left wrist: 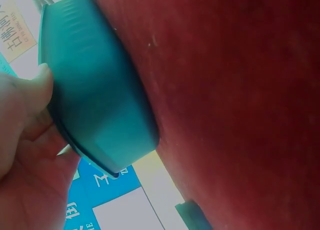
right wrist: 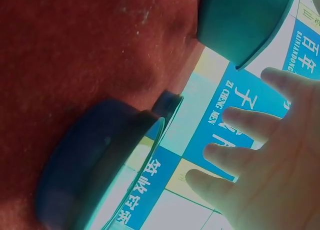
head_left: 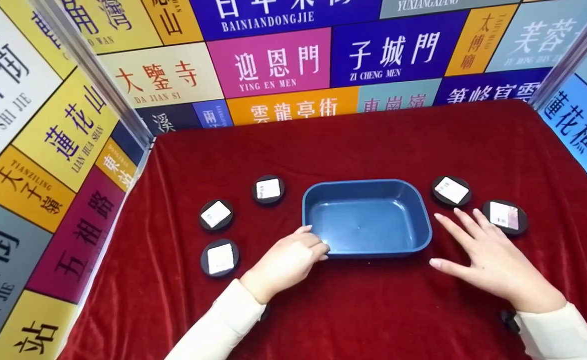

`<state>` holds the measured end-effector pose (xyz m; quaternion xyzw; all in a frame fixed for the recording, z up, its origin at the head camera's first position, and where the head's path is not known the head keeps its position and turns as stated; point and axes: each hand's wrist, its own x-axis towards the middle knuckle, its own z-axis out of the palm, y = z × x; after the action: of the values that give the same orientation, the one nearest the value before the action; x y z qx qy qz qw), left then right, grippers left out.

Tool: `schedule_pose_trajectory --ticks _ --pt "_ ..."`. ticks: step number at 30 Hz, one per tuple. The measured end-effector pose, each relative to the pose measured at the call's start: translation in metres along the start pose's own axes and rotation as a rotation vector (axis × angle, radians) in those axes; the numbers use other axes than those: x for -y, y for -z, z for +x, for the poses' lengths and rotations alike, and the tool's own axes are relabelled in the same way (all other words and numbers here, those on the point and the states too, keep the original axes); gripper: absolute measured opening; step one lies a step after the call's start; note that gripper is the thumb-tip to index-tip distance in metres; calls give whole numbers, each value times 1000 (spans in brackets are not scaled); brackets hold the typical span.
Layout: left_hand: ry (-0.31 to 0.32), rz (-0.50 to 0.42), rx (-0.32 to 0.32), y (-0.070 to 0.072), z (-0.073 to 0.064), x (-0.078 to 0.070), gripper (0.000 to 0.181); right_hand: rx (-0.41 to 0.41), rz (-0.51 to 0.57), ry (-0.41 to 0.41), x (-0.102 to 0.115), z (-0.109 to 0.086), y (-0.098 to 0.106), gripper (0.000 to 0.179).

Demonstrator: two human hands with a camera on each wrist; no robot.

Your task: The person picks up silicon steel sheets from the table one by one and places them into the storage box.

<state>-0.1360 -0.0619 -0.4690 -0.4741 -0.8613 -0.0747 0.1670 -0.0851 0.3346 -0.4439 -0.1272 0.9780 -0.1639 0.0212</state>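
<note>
A blue rectangular plastic basin [head_left: 363,225] with rounded corners sits on the red cloth, nothing inside it. My left hand [head_left: 293,255] grips its near left corner, and in the left wrist view the thumb [left wrist: 42,88] presses on the outer wall while the fingers curl over the rim. Fingers spread, my right hand [head_left: 488,260] hovers to the right of the basin, holding nothing. Just beyond its fingertips are two low, round dark containers with pale labels, the farther one [head_left: 452,191] and the nearer one [head_left: 505,217].
Left of the basin lie three similar round containers: one at the back [head_left: 268,190], one in the middle [head_left: 216,215] and one at the front [head_left: 220,258]. Red velvet cloth [head_left: 373,310] covers the table. Panels with colourful printed signs [head_left: 273,60] rise behind and at both sides.
</note>
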Motion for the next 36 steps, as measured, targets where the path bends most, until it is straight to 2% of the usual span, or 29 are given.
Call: schedule_pose_trajectory --ticks 9,19,28,36 --pt "-29 50 9 -6 4 -2 21 7 13 -16 -4 -4 1 89" --pt "-20 78 67 -4 6 -4 11 46 29 -46 -9 -5 1 89" --pt "-14 68 102 -2 6 -4 10 42 33 -48 -12 -7 0 87" --pt "-11 67 81 -4 7 -5 14 28 29 -41 -15 -8 -2 85"
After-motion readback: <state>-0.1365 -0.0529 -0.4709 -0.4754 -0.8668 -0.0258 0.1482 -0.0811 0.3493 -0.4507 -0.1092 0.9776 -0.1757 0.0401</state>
